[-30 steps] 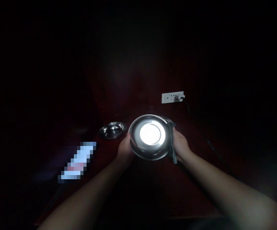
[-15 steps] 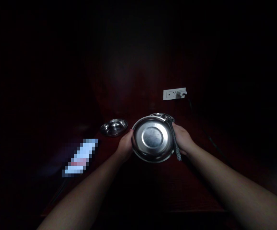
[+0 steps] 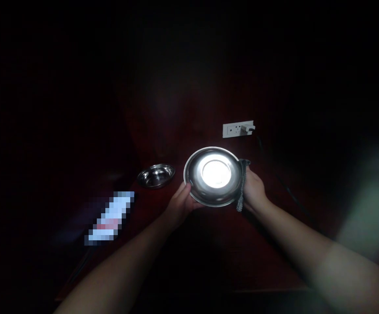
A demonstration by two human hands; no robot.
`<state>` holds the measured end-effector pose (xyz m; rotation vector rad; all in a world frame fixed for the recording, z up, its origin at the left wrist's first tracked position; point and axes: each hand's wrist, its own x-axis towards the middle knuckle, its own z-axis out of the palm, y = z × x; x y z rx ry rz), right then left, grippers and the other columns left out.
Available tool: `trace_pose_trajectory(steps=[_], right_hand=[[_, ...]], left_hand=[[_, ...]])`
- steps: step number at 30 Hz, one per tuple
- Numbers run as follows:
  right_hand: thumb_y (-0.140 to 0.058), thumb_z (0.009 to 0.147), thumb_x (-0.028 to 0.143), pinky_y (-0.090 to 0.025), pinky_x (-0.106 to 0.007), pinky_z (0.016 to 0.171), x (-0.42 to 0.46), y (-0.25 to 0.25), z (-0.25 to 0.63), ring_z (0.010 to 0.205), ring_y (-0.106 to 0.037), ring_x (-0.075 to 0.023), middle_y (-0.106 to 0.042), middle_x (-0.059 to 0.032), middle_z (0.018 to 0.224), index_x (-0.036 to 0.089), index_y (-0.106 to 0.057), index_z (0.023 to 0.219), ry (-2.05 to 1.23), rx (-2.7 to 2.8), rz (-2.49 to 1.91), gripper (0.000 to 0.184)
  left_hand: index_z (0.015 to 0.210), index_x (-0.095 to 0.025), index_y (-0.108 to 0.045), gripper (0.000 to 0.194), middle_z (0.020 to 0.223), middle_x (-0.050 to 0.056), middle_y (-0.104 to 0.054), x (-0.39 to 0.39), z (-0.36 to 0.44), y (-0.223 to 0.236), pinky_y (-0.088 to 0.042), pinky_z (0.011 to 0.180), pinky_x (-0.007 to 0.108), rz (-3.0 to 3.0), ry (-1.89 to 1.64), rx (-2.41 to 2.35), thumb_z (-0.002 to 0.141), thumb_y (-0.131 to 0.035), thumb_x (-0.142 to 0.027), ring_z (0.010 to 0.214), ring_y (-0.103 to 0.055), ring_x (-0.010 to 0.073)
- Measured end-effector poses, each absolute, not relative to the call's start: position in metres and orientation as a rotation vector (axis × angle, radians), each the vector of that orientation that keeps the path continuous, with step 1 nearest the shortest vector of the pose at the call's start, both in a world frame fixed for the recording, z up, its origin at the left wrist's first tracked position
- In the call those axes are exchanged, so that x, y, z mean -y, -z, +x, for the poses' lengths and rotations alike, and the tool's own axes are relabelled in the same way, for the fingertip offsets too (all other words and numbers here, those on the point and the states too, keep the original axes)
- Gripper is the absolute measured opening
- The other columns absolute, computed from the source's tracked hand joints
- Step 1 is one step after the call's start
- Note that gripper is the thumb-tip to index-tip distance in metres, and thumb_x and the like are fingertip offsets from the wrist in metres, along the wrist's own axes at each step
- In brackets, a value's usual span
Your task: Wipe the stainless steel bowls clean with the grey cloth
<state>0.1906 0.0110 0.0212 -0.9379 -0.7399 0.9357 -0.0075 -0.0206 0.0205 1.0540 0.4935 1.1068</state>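
A shiny steel bowl (image 3: 216,173) is held up between both hands, its underside turned toward me and its flat base glaring with light. My left hand (image 3: 180,203) grips the lower left rim, thumb on the outside. At the right rim, my right hand (image 3: 254,188) closes on the bowl through a dark patterned cloth (image 3: 241,192). One end of the cloth hangs below the rim. The right fingertips are hidden behind cloth and bowl. Further left, a second steel bowl (image 3: 156,176) rests upright on the dark reddish table.
A lit, pixelated phone-like screen (image 3: 112,218) lies at the left. On the back panel is a white wall socket (image 3: 232,130) with a plug (image 3: 249,129) in it. A dark cable (image 3: 289,192) runs down on the right. The surroundings are very dark.
The held bowl has moved up and slightly right, and its base now reflects bright light. It covers the other steel dish that showed behind it. My left hand sits lower on the rim.
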Motion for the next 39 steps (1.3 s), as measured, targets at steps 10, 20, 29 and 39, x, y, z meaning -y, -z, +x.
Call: trace_pose_trajectory(steps=[10, 20, 29, 39], right_hand=[[-0.062, 0.069, 0.061, -0.044, -0.024, 0.061, -0.017, -0.01, 0.195, 0.061, -0.055, -0.013, -0.064, 0.0025, 0.064, 0.017, -0.065, 0.076, -0.894, 0.817, -0.909, 0.045], [-0.066, 0.069, 0.038, -0.045, -0.028, 0.074, -0.017, -0.015, 0.201, 0.077, -0.06, -0.0171, -0.068, 0.0016, 0.077, 0.018, -0.066, 0.08, -1.116, 0.94, -0.891, 0.022], [-0.068, 0.066, 0.023, -0.048, -0.031, 0.074, 0.005, -0.033, 0.202, 0.079, -0.064, -0.0177, -0.07, 0.0009, 0.084, 0.021, -0.064, 0.093, -1.526, 1.113, -0.631, 0.027], [-0.074, 0.065, 0.043, -0.051, -0.031, 0.078, -0.004, -0.015, 0.185, 0.085, -0.065, -0.0187, -0.071, 0.0004, 0.081, 0.021, -0.066, 0.09, -1.17, 0.839, -0.748, 0.034]], left_hand=[[0.127, -0.014, -0.045, 0.046, 0.122, 0.018, -0.059, 0.019, -0.007, -0.021, -0.051, 0.086, 0.047, 1.028, -1.146, -0.491, 0.09, -0.044, -0.042, 0.109, -0.059, 0.0303], [0.111, -0.017, -0.056, 0.032, 0.098, 0.008, -0.069, 0.006, -0.005, -0.017, -0.054, 0.079, 0.039, 0.882, -1.423, -0.685, 0.084, -0.056, -0.034, 0.089, -0.067, 0.023], [0.1, -0.009, -0.062, 0.028, 0.094, 0.012, -0.071, -0.004, -0.005, -0.024, -0.05, 0.091, 0.036, 0.69, -1.501, -0.619, 0.09, -0.048, -0.031, 0.094, -0.066, 0.0201], [0.102, -0.011, -0.06, 0.031, 0.091, 0.012, -0.07, -0.002, -0.003, -0.02, -0.054, 0.082, 0.041, 0.74, -1.367, -0.716, 0.092, -0.043, -0.035, 0.087, -0.068, 0.0221]])
